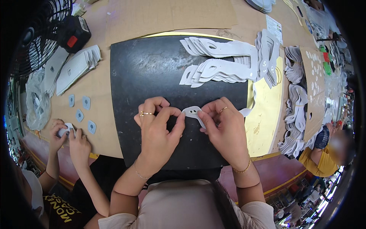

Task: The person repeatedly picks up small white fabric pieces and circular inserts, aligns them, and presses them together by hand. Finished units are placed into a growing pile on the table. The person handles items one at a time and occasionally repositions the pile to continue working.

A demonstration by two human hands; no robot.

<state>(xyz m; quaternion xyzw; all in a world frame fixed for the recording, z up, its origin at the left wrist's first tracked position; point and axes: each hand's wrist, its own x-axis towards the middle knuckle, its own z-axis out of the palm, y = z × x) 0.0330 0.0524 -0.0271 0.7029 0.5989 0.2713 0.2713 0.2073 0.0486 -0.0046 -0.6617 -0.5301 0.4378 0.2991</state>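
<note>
We hold one grey die-cut piece with two holes between both hands, above the black mat on the counter. Our left hand pinches its left end; our right hand grips its right end. Stacks of identical grey pieces lie at the mat's far right. At the left, another person's hands work on a small grey patch.

A white rectangular printed paper label lies on the cardboard at the table's far right
</note>
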